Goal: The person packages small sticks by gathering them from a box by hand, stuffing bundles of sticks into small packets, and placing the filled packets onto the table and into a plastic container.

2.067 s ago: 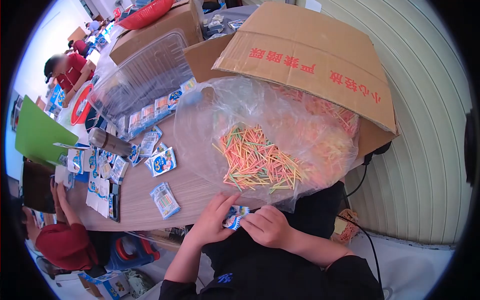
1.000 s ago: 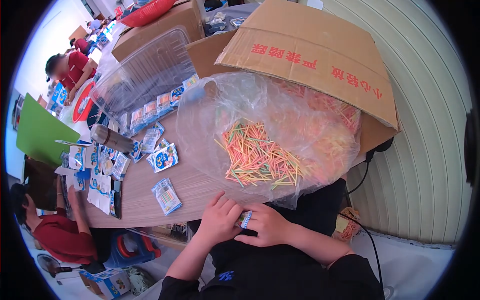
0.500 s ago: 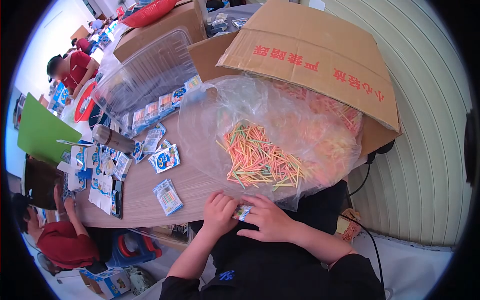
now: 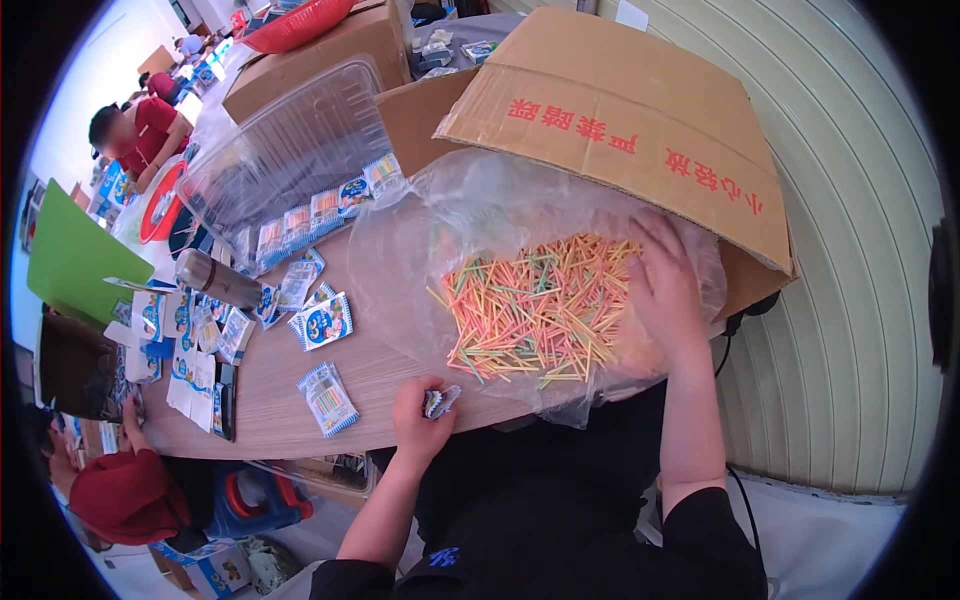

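Note:
My left hand [image 4: 422, 420] is closed round a small foil snack packet [image 4: 440, 401] at the table's front edge. My right hand [image 4: 667, 285] reaches over the right side of a clear plastic bag [image 4: 400, 290], its fingers stretched out against the film and the sticks. Loose thin candy-like sticks [image 4: 530, 310] in pink, yellow and green lie heaped in the bag's mouth. A filled blue-and-white packet [image 4: 327, 399] lies flat to the left of my left hand, and more packets [image 4: 325, 320] lie beyond it.
A cardboard box [image 4: 620, 110] with red print stands behind the bag, its flap overhanging. A clear plastic tub [image 4: 290, 160] holds several packets. A steel flask [image 4: 217, 278] lies among cartons and a phone [image 4: 224, 402]. Co-workers in red [image 4: 130, 495] sit at the left.
My right hand has left the packet and moved up and right to the bag, where the film is pushed back and more sticks show. My left hand has shifted slightly left with the packet.

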Available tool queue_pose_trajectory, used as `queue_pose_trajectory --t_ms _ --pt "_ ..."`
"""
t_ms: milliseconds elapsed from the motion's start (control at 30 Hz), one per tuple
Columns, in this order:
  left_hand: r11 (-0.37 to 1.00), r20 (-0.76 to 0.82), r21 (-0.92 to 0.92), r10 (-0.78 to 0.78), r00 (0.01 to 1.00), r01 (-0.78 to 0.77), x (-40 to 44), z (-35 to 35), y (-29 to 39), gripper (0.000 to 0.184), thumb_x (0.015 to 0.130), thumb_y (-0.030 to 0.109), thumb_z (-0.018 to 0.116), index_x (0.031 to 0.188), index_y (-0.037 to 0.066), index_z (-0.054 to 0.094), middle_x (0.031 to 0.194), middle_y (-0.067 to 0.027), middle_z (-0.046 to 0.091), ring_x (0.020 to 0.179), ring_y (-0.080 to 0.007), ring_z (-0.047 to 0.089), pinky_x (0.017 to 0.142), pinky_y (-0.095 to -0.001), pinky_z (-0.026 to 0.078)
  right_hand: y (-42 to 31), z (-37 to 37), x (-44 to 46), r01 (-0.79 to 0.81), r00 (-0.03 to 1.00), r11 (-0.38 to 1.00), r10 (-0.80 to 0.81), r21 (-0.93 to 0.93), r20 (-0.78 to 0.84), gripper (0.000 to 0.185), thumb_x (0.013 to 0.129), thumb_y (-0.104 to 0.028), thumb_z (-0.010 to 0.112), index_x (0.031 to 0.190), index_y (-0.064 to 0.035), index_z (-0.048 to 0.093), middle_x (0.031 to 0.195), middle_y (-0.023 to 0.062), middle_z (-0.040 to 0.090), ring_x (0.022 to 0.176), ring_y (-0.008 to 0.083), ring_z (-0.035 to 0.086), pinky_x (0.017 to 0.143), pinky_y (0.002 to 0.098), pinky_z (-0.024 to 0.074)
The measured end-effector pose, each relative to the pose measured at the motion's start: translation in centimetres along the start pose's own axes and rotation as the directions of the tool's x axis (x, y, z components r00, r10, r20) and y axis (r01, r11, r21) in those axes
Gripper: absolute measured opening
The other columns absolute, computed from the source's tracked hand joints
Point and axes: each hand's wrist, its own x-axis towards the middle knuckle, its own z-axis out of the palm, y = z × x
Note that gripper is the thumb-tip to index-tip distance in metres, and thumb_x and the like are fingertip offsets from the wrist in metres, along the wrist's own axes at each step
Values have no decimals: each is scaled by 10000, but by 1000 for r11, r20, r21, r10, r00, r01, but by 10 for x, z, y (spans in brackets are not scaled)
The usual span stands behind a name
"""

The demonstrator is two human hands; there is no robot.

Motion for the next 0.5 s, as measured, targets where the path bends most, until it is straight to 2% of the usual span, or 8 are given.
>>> queue_pose_trajectory --t_ms 33,133,167,267,300,400,433,500 --pt "999 20 21 34 999 -34 -1 0 -2 243 766 44 778 949 35 618 790 -96 615 719 -238 627 642 -329 485 5 2 3 -1 1000 1000 1 0 0 405 902 -90 631 1298 -7 605 1364 182 561 1338 354 470 1108 417 396" --pt "992 58 55 110 992 -113 0 1 -3 257 771 47 776 972 34 616 796 -97 619 716 -240 629 647 -328 489 18 11 9 -54 960 998 61 -32 275 388 867 -59 625 1253 -22 630 1351 154 567 1296 366 488 1077 433 424" --pt "993 51 51 103 993 -106 0 1 -2 264 767 42 775 977 34 615 801 -98 621 714 -241 629 647 -330 492 21 10 9 -52 961 998 59 -34 270 388 867 -59 625 1253 -22 630 1351 154 567 1296 366 488 1077 433 424" --pt "996 34 48 78 996 -79 -2 2 -1 278 759 33 774 987 32 614 811 -101 626 710 -242 631 648 -334 496 28 6 9 -5 974 941 81 -340 211 388 828 -20 608 1213 -41 650 1322 129 586 1222 367 537 1029 445 454" --pt "996 40 48 80 996 -81 -3 1 0 281 757 32 774 989 31 614 813 -102 627 713 -242 633 649 -334 498 34 5 8 -5 973 942 82 -337 216 388 828 -20 608 1213 -41 650 1322 129 586 1222 367 537 1029 445 454" --pt "994 55 43 97 994 -99 0 1 -1 286 755 30 773 993 28 615 816 -105 630 718 -241 637 652 -335 501 53 -1 13 32 996 844 19 -536 90 412 806 -27 611 1213 -75 656 1327 111 578 1174 355 573 998 428 474" --pt "994 56 40 99 993 -102 0 1 -1 288 755 30 775 995 27 615 815 -106 631 721 -241 639 654 -334 502 50 -1 12 30 996 842 22 -538 90 412 806 -27 611 1213 -75 656 1327 111 578 1174 355 573 998 428 474" --pt "994 56 35 103 993 -105 -1 1 -1 294 754 29 777 999 24 614 812 -107 631 726 -240 643 659 -331 505 35 4 5 -24 955 909 144 -416 259 422 808 -56 615 1228 -87 644 1292 132 600 1147 360 591 974 436 489"
